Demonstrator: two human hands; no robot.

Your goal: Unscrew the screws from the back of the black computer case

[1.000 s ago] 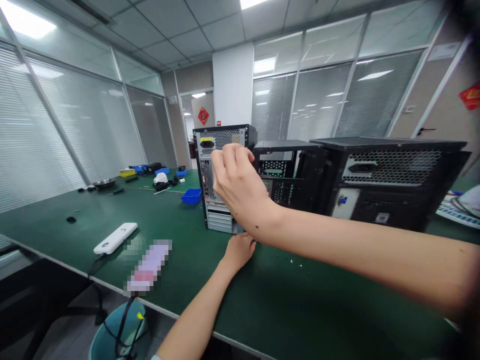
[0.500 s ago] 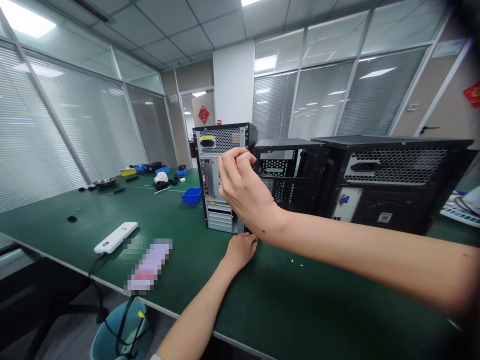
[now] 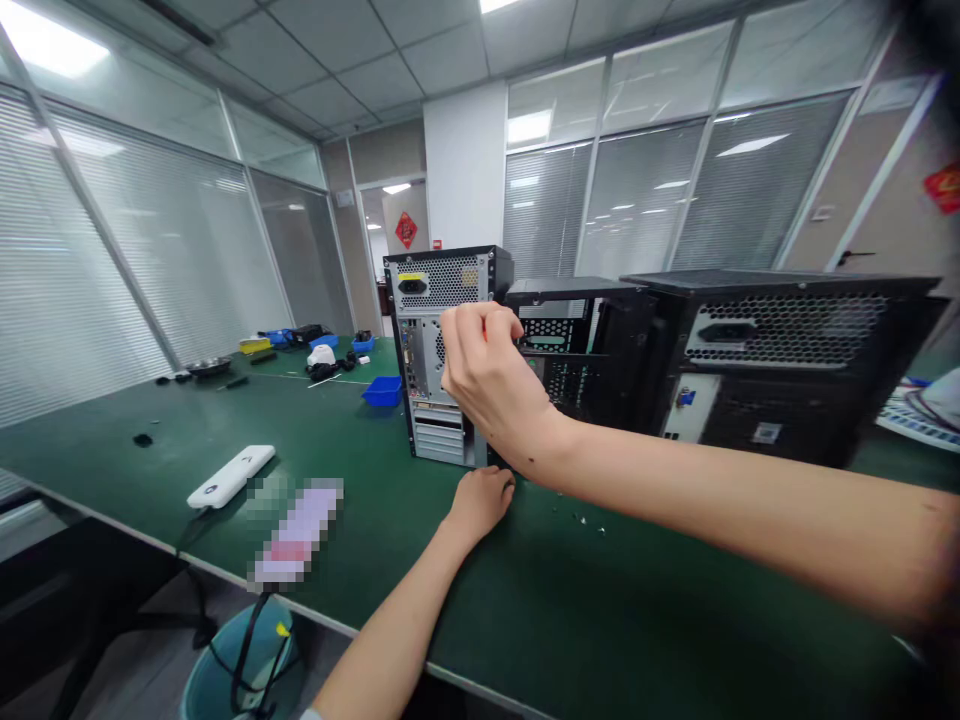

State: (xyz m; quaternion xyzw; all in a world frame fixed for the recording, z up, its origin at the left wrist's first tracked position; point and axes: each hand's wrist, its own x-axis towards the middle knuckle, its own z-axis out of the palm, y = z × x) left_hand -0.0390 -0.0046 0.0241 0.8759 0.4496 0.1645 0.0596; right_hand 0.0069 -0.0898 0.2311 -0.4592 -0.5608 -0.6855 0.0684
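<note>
A computer tower case point(image 3: 439, 440) stands upright on the green table point(image 3: 360, 510), its grey rear with ports and slot covers facing me. My right hand point(image 3: 487, 365) is closed in front of that rear's right side. Between its fingers shows a bit of a red handle point(image 3: 486, 328); the rest of the handle is hidden, so its kind does not show. Low at the case's bottom right corner, my left hand point(image 3: 484, 500) rests on the table with curled fingers. Whatever its fingertips grip is out of sight.
Right of the case stand an open black case frame point(image 3: 559, 290) and a larger black computer case point(image 3: 780, 370). Small shiny bits point(image 3: 583, 520) lie in front. Leftward are a blue tray point(image 3: 383, 391), a white power bank point(image 3: 232, 475) and a pixelated phone-shaped object point(image 3: 300, 530).
My right hand has turned slightly at the wrist and sits a little lower and to the right. My left hand and the case keep their places.
</note>
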